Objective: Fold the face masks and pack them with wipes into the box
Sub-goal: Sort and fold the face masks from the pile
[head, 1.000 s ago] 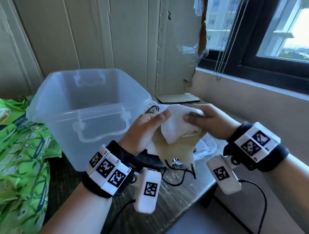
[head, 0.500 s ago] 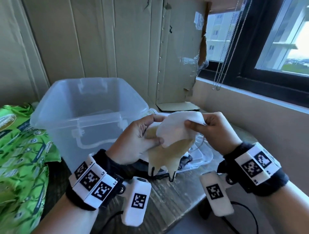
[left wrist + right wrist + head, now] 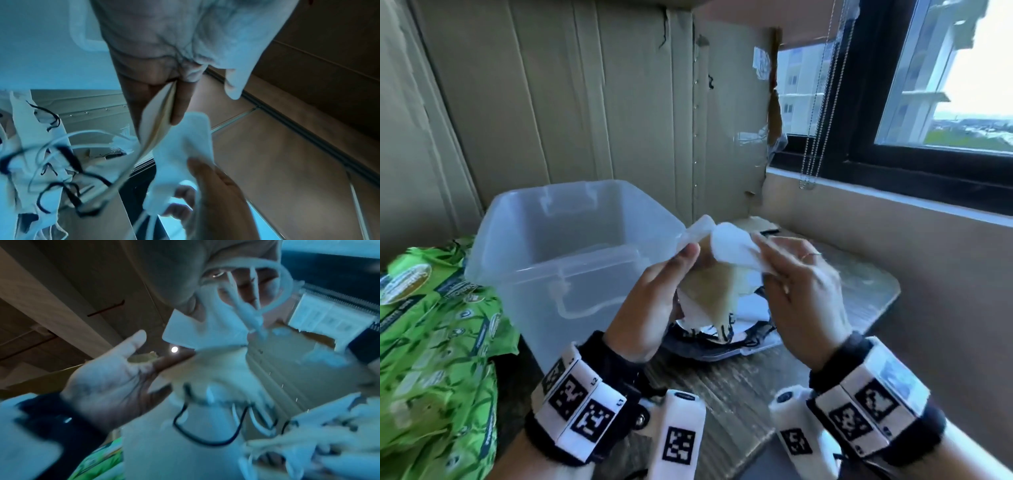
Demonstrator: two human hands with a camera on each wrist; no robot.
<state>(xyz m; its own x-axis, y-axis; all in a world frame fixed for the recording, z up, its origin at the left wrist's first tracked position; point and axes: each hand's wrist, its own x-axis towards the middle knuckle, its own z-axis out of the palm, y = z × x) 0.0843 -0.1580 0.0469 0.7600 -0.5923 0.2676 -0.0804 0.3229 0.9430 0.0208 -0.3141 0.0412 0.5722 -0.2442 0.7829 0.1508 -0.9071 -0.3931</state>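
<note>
My left hand [image 3: 686, 256] pinches a beige face mask [image 3: 709, 287] by its left edge, just right of the clear plastic box [image 3: 571, 240]. My right hand [image 3: 765, 251] pinches a white face mask [image 3: 732, 247] that lies over the top of the beige one. Black ear loops hang from the bottom of the held masks. In the left wrist view the beige mask [image 3: 162, 120] sits between my thumb and a finger, with the white mask [image 3: 185, 146] beside it. The right wrist view shows the white mask [image 3: 205, 332] and my left hand [image 3: 107, 378].
Several green wipes packs [image 3: 431, 325] lie left of the box. Beneath my hands a clear lid [image 3: 753, 346] on the wooden table [image 3: 739, 387] carries more masks with black loops. A cardboard wall stands behind the box and a window ledge runs along the right.
Both hands have risen with the masks, away from the lid. The white mask has come up over the top of the beige one.
</note>
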